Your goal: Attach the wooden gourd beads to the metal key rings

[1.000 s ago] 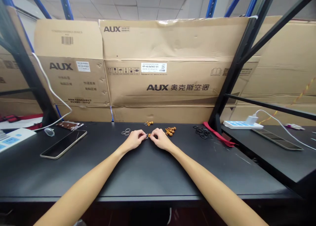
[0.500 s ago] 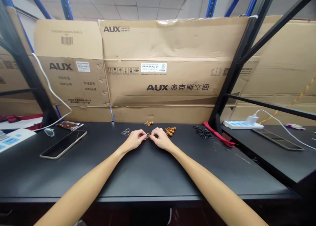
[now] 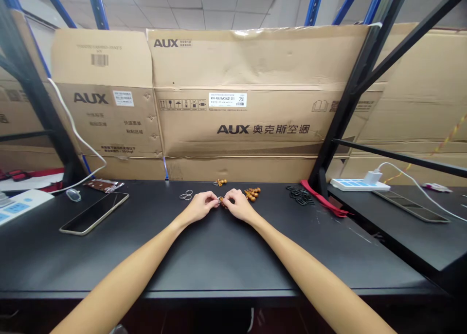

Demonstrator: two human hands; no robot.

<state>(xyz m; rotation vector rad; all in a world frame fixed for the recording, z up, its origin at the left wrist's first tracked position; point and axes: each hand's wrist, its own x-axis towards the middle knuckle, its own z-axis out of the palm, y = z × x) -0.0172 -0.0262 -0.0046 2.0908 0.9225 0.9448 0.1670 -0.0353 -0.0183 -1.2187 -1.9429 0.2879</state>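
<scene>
Above the middle of the dark table, my left hand (image 3: 203, 206) pinches a small silver key ring (image 3: 219, 201) between thumb and fingertips. My right hand (image 3: 237, 205) faces it, closed on a small brown beaded pendant (image 3: 223, 204) that touches the ring. Fingertips cover much of both; whether the pendant's loop is threaded on the ring I cannot tell. Left of my hands lie a few loose key rings (image 3: 186, 195). Beyond them rests a yellow-brown pendant with a ring (image 3: 220, 182). Close to the right hand is a small pile of brown beaded pendants (image 3: 252, 194).
Black oval clips (image 3: 299, 195) and a red strap (image 3: 324, 200) lie to the right, by a black rack post. On the left are a phone (image 3: 94, 214), a power strip (image 3: 22, 205) and a small packet (image 3: 104, 185). Cardboard (image 3: 237, 144) stands along the back.
My hands stay in nearly the same place. The fingers have shifted slightly, and more of the brown pendant shows between them now.
</scene>
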